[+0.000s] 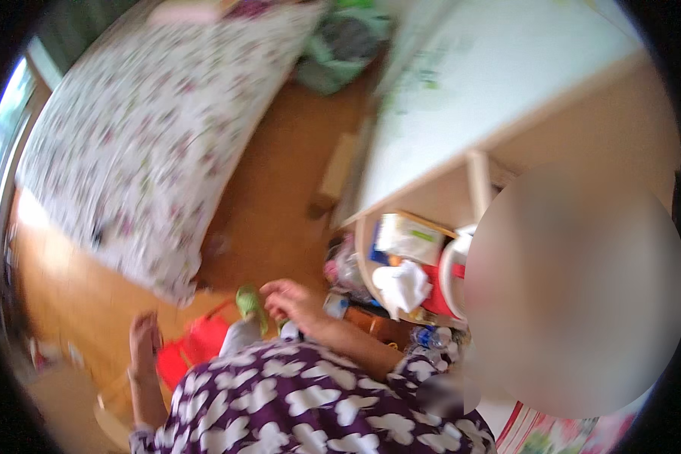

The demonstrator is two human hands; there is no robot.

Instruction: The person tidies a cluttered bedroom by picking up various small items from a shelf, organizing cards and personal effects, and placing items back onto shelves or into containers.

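My left hand [144, 344] hangs at the lower left, fingers loosely stretched and nothing seen in them. Just right of it is a bright red bag-like thing [197, 346] on the floor, partly hidden by my purple top with white shapes. My right hand [293, 304] is held out in front of my body, fingers slightly bent and apart, with no object in it. Beside its fingertips, lower down, shows a green shoe [248, 300] on my foot. Motion blur softens both hands.
A bed with a floral sheet [151, 144] fills the upper left. On the right, a wooden shelf unit [477, 185] holds a packet of tissues [408, 238], a crumpled white cloth [402, 286] and a red container [440, 291]. A pale green bag [333, 68] stands at the far end.
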